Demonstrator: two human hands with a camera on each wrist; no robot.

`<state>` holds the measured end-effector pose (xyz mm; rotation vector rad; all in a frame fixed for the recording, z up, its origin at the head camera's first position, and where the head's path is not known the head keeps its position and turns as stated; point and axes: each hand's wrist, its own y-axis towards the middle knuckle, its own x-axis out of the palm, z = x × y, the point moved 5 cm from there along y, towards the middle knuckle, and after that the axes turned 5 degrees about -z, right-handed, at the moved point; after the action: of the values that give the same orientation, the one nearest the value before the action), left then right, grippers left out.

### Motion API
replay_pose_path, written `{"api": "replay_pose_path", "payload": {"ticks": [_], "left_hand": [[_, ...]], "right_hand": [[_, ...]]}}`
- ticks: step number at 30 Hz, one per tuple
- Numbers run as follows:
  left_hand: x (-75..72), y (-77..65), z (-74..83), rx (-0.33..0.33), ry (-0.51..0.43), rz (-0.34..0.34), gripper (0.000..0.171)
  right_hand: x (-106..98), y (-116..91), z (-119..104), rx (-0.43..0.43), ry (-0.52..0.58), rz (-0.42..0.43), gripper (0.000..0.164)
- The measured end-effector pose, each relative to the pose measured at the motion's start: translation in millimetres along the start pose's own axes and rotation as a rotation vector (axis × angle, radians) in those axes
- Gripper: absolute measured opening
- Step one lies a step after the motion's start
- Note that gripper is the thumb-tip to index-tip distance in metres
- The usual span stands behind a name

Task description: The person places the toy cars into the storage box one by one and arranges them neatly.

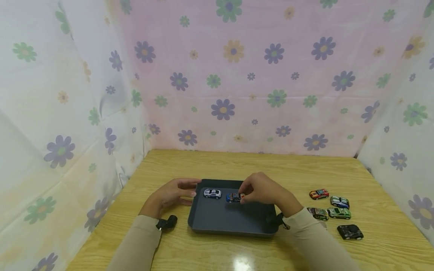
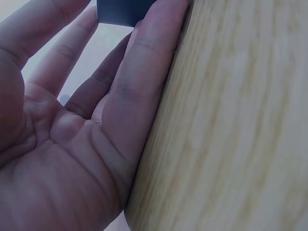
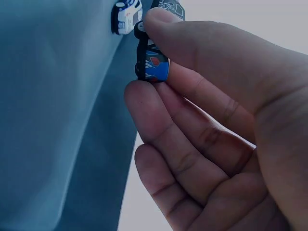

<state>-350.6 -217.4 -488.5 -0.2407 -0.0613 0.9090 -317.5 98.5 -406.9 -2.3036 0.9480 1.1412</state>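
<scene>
My right hand (image 1: 266,190) pinches a blue and black toy car (image 1: 232,198) between thumb and fingers, over the far part of a dark grey tray (image 1: 223,218). In the right wrist view the car's blue end (image 3: 156,70) shows below the thumb; part of it is hidden. A white toy car (image 1: 212,194) sits inside the tray near its far left corner. At the tray's left side my left hand (image 1: 171,194) lies with relaxed, extended fingers touching the edge. The left wrist view shows that hand's side resting on the table, fingertips at a tray corner (image 2: 122,12).
To the right of the tray several toy cars stand on the wooden table: a red one (image 1: 319,194), a white and blue one (image 1: 340,202), a green one (image 1: 339,213), and a black one (image 1: 350,232). Flowered cloth (image 1: 251,86) hangs behind and at both sides.
</scene>
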Motion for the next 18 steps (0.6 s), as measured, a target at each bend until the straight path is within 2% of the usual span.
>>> {"api": "replay_pose_path", "payload": {"ticks": [18], "left_hand": [[0.3, -0.3, 0.3, -0.009, -0.009, -0.015, 0.065]], "right_hand": [[20.1, 25.0, -5.7, -0.042, -0.042, -0.032, 0.016]]}}
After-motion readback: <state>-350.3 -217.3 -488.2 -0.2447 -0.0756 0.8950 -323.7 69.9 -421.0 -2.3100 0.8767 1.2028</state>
